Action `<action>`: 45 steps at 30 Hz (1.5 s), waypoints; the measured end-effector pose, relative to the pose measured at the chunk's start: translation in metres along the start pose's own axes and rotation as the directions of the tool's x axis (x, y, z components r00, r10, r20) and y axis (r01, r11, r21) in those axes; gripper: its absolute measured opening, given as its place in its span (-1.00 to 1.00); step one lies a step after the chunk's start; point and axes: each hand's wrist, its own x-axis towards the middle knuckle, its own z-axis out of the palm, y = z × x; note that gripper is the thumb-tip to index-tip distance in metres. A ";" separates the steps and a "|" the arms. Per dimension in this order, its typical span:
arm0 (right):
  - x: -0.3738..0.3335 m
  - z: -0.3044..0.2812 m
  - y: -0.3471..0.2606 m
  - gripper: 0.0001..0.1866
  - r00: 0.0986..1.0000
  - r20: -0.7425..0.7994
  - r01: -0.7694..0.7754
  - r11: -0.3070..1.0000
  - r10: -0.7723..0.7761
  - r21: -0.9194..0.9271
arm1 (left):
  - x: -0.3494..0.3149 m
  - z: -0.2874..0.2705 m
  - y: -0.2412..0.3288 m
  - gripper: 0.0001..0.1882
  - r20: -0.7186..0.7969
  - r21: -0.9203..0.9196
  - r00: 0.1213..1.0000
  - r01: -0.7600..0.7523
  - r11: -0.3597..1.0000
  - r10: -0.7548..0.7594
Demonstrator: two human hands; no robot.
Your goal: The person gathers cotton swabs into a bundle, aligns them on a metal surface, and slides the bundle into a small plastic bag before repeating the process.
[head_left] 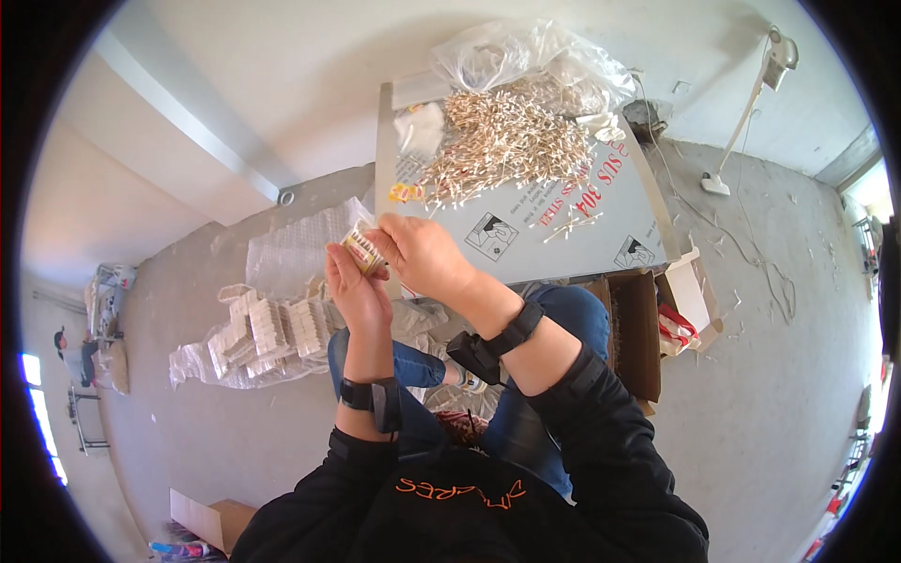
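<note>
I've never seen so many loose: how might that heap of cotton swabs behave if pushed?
The heap of cotton swabs would probably slide and spread, since they lie loose and crisscrossed. Each looks light, being thin. Slender stray swabs might roll across the flat tabletop.

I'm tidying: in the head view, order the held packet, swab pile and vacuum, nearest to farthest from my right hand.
1. Packet: at your right hand, on its left.
2. Swab pile: ahead, slightly right.
3. Vacuum: far ahead, right.
</note>
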 end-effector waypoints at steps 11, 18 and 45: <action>0.001 -0.010 -0.002 -0.65 0.997 0.068 -0.032 0.999 0.031 0.012 | 0.002 0.001 0.006 -0.71 0.044 0.032 0.999 -0.025 0.999 0.024; 0.000 -0.009 -0.006 -0.67 0.997 0.079 -0.006 0.998 0.000 0.066 | 0.004 -0.009 0.004 -0.73 0.062 0.036 0.998 0.018 0.999 -0.020; 0.005 -0.016 0.001 -0.75 0.998 0.013 -0.059 0.985 0.057 0.162 | -0.009 0.001 0.013 -0.72 0.190 0.284 0.982 -0.055 0.957 0.000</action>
